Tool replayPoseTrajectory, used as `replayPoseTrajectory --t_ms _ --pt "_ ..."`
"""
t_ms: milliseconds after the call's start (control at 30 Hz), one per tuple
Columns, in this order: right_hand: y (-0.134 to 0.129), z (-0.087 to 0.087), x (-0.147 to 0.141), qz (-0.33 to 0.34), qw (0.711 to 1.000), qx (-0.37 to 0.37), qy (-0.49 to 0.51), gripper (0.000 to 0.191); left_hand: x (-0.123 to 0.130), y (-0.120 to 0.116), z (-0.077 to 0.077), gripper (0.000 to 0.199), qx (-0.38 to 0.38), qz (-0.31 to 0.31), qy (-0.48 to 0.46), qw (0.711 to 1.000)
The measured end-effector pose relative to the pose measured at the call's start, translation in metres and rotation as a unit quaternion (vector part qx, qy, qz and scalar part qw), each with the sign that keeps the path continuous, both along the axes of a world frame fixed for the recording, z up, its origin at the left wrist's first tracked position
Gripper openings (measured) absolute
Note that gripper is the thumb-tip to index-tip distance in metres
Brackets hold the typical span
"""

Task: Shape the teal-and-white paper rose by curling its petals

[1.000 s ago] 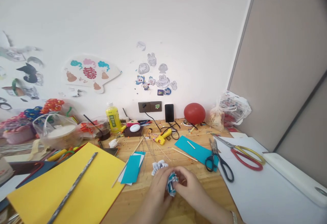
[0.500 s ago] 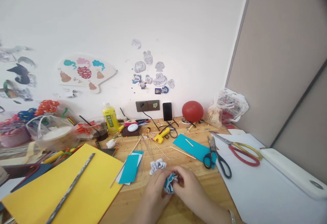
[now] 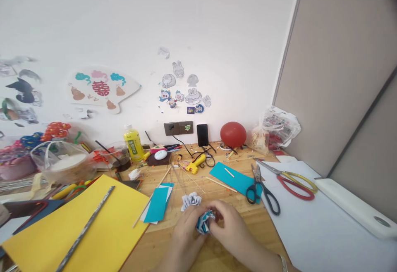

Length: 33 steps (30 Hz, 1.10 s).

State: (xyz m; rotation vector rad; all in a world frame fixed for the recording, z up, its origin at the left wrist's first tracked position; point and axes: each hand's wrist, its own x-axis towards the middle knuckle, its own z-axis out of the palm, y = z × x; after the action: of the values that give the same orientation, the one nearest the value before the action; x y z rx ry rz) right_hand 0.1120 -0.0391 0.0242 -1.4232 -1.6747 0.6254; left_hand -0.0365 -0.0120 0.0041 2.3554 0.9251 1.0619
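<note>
Between my two hands is a crumpled, pleated blue-and-white paper flower [image 3: 205, 222]. My left hand [image 3: 187, 231] closes round its left side, while the thumb and fingers of my right hand [image 3: 228, 224] pinch its right side. Just beyond my left fingers lies a grey-white ruffled paper piece [image 3: 190, 200] on the wooden table [image 3: 155, 245]. Flat blue paper strips [image 3: 156, 204] with white paper beneath them rest to the left of my hands. The fingertips behind the flower are partly hidden.
Yellow card [image 3: 71, 222] with a patterned strip lies left. Black-handled scissors [image 3: 263, 191] and red-and-yellow-handled scissors [image 3: 296, 183] lie right. A yellow glue gun [image 3: 196, 164], wooden sticks [image 3: 221, 184] and a blue sheet [image 3: 238, 180] lie ahead. A red balloon [image 3: 233, 134] sits near the wall.
The paper flower has turned slightly between my fingers and shows more of its pleated face. Both hands stay in nearly the same place. The whole view has shifted a little.
</note>
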Motion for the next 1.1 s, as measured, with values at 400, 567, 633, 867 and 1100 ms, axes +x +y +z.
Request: replayPoseTrajectory --t_ms 400,567,633,867,1100 --pt "-0.002 0.002 0.001 0.013 1.0 -0.004 0.017 0.021 -0.002 0.004 0.0 0.04 -0.027 0.04 0.009 0.999" --pt "0.0 0.003 0.006 0.008 0.999 0.004 0.04 0.016 -0.005 0.003 0.009 0.036 -0.03 0.074 -0.011 0.997" --pt "0.002 0.001 0.008 0.001 0.999 0.006 0.036 0.015 -0.005 0.002 0.011 0.037 -0.04 0.086 -0.021 0.995" --pt "0.006 -0.005 0.012 -0.023 0.999 0.019 0.014 0.014 -0.001 -0.002 0.02 0.039 -0.069 0.085 -0.083 0.991" --pt "0.007 -0.008 0.013 -0.025 0.999 0.037 -0.005 0.015 -0.006 -0.004 0.017 0.04 -0.113 0.092 -0.107 0.983"
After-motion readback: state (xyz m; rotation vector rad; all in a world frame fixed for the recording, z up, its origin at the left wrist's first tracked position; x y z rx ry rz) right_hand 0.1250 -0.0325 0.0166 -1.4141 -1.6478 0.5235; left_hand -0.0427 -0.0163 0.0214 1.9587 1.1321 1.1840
